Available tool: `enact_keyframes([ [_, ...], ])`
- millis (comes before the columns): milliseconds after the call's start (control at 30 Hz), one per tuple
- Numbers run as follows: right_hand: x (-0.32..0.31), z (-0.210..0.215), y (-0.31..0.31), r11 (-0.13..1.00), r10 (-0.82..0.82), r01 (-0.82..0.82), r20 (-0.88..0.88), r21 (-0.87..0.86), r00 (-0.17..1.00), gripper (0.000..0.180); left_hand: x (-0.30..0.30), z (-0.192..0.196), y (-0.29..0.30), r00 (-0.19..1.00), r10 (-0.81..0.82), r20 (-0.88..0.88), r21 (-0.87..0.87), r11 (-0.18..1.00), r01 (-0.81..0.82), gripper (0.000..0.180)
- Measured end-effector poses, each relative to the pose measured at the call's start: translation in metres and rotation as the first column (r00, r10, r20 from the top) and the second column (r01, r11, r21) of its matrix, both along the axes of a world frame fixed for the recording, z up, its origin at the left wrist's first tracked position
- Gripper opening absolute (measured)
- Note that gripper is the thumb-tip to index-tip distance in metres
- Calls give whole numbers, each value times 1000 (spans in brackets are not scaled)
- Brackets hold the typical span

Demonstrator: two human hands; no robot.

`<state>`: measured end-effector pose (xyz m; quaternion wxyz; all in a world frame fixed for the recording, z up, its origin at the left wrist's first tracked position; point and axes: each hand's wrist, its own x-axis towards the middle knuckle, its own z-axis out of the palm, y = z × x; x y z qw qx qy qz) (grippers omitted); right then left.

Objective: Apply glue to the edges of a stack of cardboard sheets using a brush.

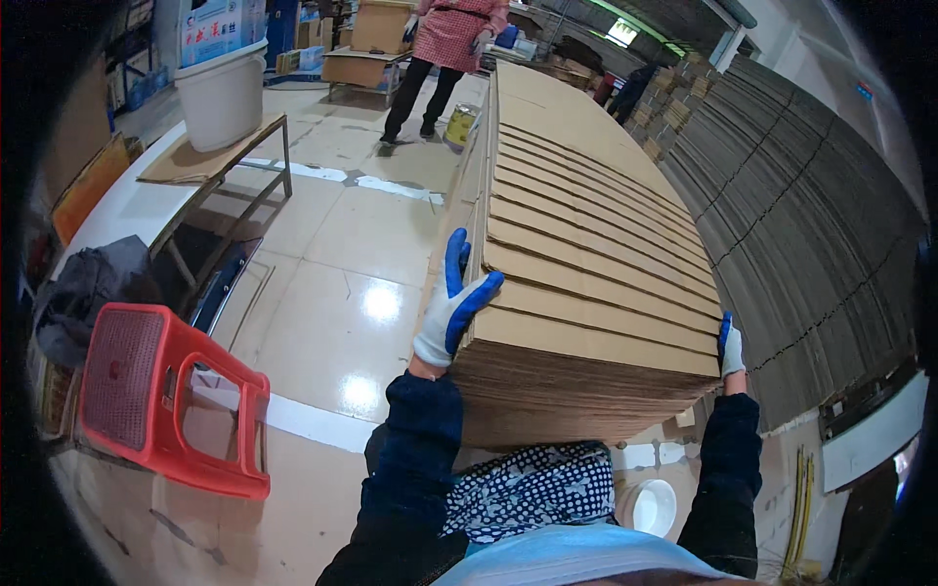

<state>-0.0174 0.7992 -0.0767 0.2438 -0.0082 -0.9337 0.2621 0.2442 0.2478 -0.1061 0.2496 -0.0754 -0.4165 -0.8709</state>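
A tall stack of brown flat cardboard sheets [586, 327] stands in front of me, its upper sheets staggered like steps toward the far end. My left hand [451, 311], in a white and blue glove, grips the stack's near left corner. Its thumb lies over the top edge and its forefinger stretches along the side; the other fingers are partly hidden. At the near right corner my right hand [730, 350], gloved the same way, holds the opposite edge, its fingers pressed together along it. Its thumb is out of sight.
A red plastic stool [176, 396] and a white-topped table [122, 215] bearing a white bucket [223, 103] stand left. Grey cardboard [801, 215] is piled high at right. A white tub [650, 508] sits near my lap. Another person [445, 49] stands beyond the stack.
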Motion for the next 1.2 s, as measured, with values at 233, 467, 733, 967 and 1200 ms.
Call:
enact_keyframes([
  [233,8,6,-8,1000,8,-7,118,-6,993,71,0,-6,-2,1000,-1,-11,12,1000,1,76],
  [467,15,8,-11,998,57,-55,60,-31,997,70,-2,-4,0,1000,28,10,-42,999,-28,75],
  [733,4,7,1,997,47,-43,71,-57,996,68,-6,-5,2,999,43,9,-61,997,-43,74],
  [967,6,3,-8,993,-8,18,86,-118,996,62,-4,-6,-1,999,42,4,-32,999,-42,74],
  [1200,2,4,3,991,38,-33,37,-127,999,62,-5,-6,0,999,54,-1,-38,998,-54,74],
])
